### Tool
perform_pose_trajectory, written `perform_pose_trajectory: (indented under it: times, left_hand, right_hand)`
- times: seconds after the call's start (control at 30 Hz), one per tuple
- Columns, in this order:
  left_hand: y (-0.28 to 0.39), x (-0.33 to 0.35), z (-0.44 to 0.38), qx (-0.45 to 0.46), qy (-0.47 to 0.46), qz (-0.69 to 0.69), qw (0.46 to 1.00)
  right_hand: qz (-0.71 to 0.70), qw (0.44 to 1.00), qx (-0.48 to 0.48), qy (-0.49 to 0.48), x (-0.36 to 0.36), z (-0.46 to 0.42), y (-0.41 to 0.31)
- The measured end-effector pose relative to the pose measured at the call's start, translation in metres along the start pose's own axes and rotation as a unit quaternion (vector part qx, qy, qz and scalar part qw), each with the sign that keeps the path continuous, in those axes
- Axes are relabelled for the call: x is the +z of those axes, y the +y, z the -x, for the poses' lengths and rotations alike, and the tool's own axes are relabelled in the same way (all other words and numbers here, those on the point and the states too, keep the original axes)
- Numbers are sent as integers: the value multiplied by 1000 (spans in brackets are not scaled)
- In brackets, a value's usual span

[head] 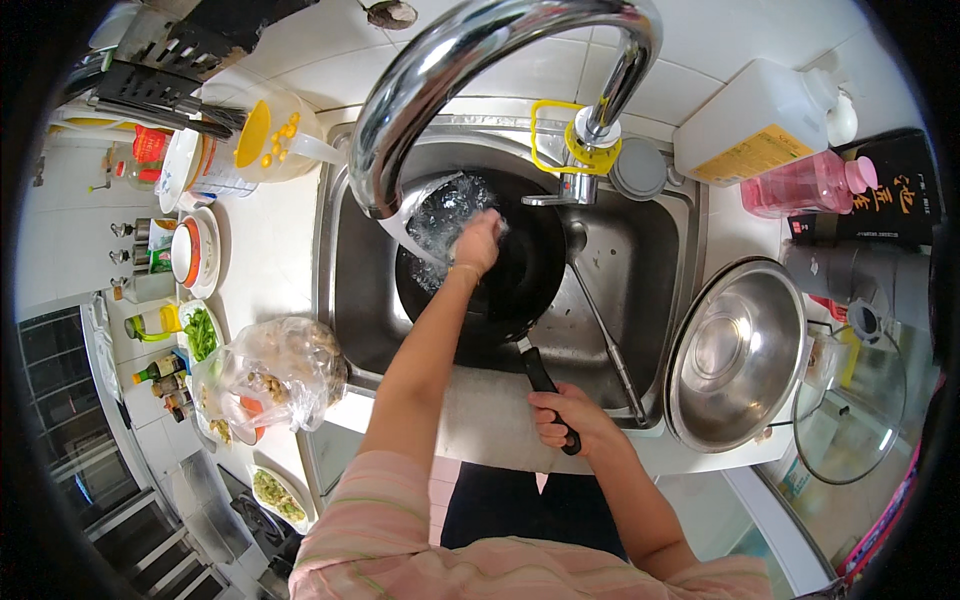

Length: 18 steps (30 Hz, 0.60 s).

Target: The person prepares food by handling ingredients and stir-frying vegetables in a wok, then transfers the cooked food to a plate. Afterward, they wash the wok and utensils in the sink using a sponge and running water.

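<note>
A black frying pan (532, 262) lies in the stainless steel sink (645, 255), with splashing water inside it from the large chrome faucet (480, 45). My right hand (566, 420) grips the pan's black handle near the sink's front edge. My left hand (477, 241) reaches into the pan at the splashing water. Its fingers are curled and partly hidden by the spray, so whether it holds anything cannot be told. A long-handled metal ladle (606, 337) rests in the sink to the right of the pan.
Metal bowls (731, 356) stand right of the sink, near a glass lid (851, 420). A white jug (757, 124) and a pink bottle (799, 187) are behind them. Left of the sink are a filled plastic bag (281, 367), a plate of cut green vegetables (201, 334) and a clear pitcher (300, 154).
</note>
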State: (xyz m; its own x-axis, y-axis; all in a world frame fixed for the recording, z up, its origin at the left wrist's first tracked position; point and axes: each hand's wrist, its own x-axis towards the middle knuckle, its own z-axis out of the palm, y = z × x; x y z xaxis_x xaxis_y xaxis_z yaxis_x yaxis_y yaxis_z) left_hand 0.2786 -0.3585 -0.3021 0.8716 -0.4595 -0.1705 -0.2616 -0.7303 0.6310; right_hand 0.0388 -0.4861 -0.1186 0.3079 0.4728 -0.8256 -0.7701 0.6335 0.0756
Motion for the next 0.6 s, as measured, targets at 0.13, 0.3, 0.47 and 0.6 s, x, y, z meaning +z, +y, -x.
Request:
perform_pose_trajectory:
  times: [0.13,0.3,0.47,0.6]
  left_hand:
    - [25,1,51,81,-111,70,988]
    - [14,-15,53,42,-129,11,991]
    - [-24,-24,5,1,9,-77,997]
    - [-12,-18,0,137,77,-64,985]
  right_hand:
    - [-8,1000,-3,-15,-4,0,-3]
    - [-50,998,25,-31,0,2,-1]
    - [-17,999,9,-42,7,0,0]
    - [-14,999,-6,-31,-3,-1,-1]
